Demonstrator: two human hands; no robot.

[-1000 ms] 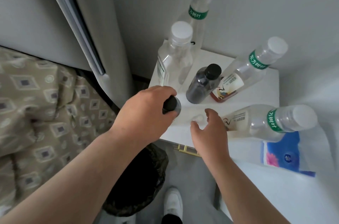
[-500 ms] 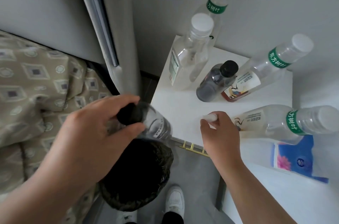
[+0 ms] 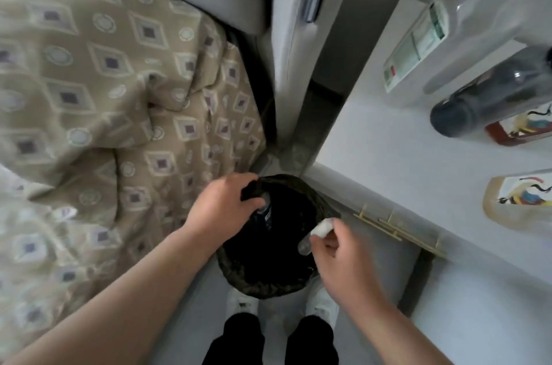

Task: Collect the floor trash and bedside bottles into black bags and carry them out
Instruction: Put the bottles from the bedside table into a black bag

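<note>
The head camera has swung down from the white nightstand (image 3: pixel 388 155) toward the floor beside the patterned quilt (image 3: pixel 104 81), so the black bag (image 3: pixel 263 290) now fills the middle of the view between the person's shoes. 4 bottles show on the nightstand top: a clear labelled one (image 3: pixel 418 48), a dark one (image 3: pixel 484 102) and 2 tea bottles (image 3: pixel 519 131) at the right edge.

The left hand (image 3: pixel 221 209), which gripped a small dark-capped bottle (image 3: pixel 264 209) on the nightstand 1 second ago, has lowered it into the bag's mouth, fingers curled round its top. The right hand (image 3: pixel 343 257) has brought a white scrap (image 3: pixel 324 227) off the tabletop and pinches it over the bag's rim. Both look ready to drop, leaving the rest to clear.
</note>
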